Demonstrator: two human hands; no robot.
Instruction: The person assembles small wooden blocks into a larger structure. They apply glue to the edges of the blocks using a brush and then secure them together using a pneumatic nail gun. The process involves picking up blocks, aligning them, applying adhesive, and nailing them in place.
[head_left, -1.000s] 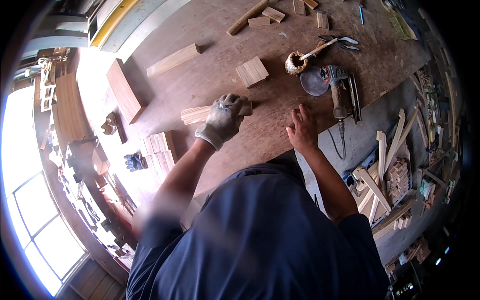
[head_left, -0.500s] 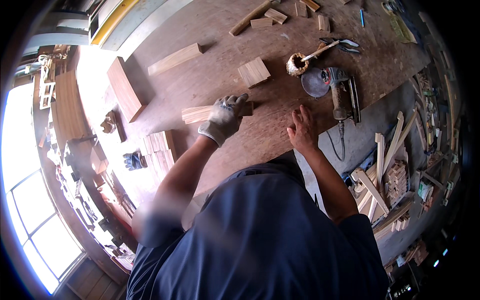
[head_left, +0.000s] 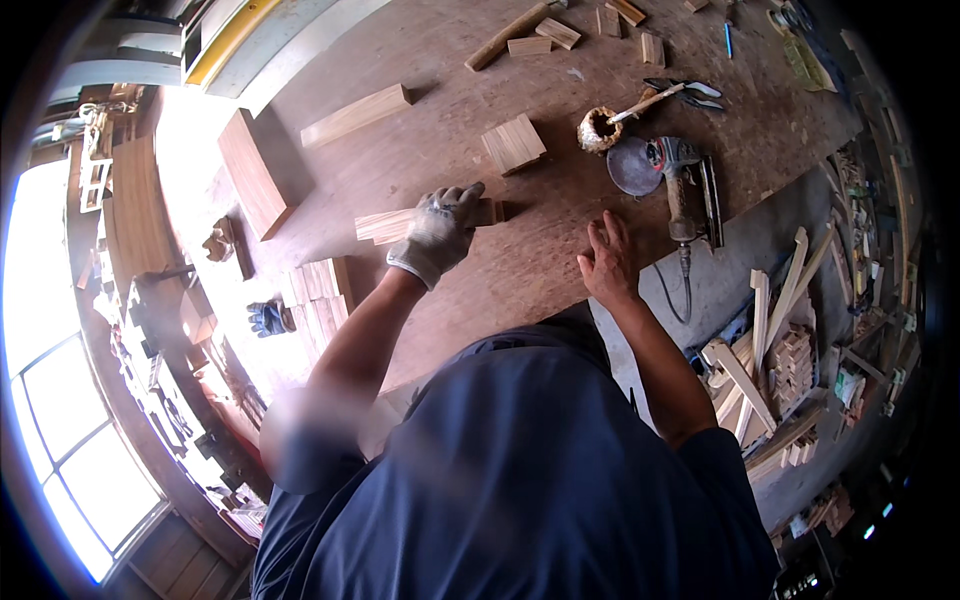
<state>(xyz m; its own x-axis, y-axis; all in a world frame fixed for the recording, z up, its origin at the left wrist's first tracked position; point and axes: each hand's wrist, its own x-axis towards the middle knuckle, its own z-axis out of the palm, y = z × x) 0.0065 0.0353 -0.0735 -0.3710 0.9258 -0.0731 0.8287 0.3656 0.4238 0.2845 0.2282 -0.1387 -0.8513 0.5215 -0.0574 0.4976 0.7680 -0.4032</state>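
While the gloved left hand is clasping the wooden pieces from above, its fingers are curling closely over them, and the pieces are lying on the brown table in front of the person, their ends sticking out on both sides of the glove. The bare right hand is resting near the table's close edge, holding nothing, its fingers loosely extended and slightly apart.

Beyond the right hand, a small round pot is standing with a thick, yellowish-brown crust around its rim. Its opening is showing dark, so I cannot tell what or how much it is holding. A pale stick is reaching from the pot's rim towards the pliers; whether its near end is dipping inside is not clear. Just beside the pot, a power tool is lying with its round grey disc facing up.

A wooden block is sitting beyond the gloved hand, while a stack of blocks is occupying the table's left part, with a blue glove lying beside it.
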